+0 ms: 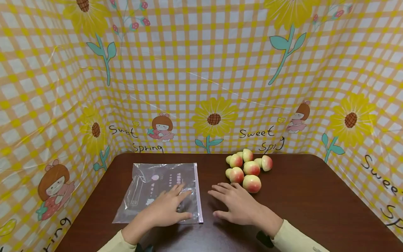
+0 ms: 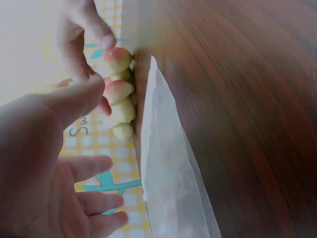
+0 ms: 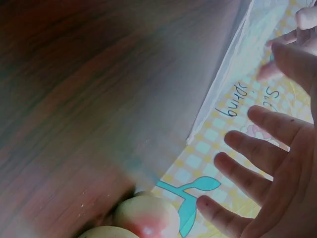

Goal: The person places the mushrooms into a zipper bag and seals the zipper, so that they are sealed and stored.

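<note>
A clear zip bag (image 1: 143, 190) with a pink edge strip and pale print lies flat on the left of the table. My left hand (image 1: 168, 208) is over its right part, fingers spread and holding nothing; whether it touches the plastic I cannot tell. To the right of the bag is my right hand (image 1: 236, 204), fingers spread and also holding nothing. Just beyond it sit several round, peach-like yellow and red pieces (image 1: 252, 183), some with a smaller pale knob on the left side. In the right wrist view, two such pieces (image 3: 147, 216) show below the fingers.
The dark brown wooden table (image 1: 302, 199) ends at the back against a checked sunflower cloth (image 1: 201, 77). That cloth also rises along the left and right sides.
</note>
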`<state>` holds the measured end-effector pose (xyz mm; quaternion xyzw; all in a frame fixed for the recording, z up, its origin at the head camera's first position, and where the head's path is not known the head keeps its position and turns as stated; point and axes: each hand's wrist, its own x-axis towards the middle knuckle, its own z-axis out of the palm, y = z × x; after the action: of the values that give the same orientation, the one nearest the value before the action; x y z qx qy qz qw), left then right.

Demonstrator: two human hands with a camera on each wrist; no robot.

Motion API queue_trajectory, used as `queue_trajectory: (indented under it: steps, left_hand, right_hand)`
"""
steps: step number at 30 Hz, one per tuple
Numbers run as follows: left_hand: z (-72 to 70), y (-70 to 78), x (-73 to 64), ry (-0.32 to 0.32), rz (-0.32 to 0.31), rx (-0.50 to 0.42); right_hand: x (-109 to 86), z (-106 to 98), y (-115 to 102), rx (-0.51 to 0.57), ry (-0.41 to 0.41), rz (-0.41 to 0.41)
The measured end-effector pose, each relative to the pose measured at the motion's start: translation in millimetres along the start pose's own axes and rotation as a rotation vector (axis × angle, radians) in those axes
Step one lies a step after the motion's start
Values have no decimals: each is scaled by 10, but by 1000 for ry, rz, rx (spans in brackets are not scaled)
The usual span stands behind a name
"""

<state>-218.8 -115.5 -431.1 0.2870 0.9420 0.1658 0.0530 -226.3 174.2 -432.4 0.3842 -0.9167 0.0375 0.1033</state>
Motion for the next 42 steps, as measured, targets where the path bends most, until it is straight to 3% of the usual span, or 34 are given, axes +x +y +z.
queue_trajectory:
  steps: [5,10,23,30,42]
  left_hand:
    - [46,-99,112,115,9,-8]
    - [58,-210,201,162,6,-31]
    - [50,-314,303,24,-135,47]
    - [41,-401,416,-38,-187,28]
    - [78,-533,485,-12,-199,69]
  right_hand:
    - [44,0,11,0,16,8]
    - [107,15,8,24,11,20]
    - [136,87,30,95,-11,59]
    - [129,96,51,111,-41,70]
    - [149,124,61,91,-44,59]
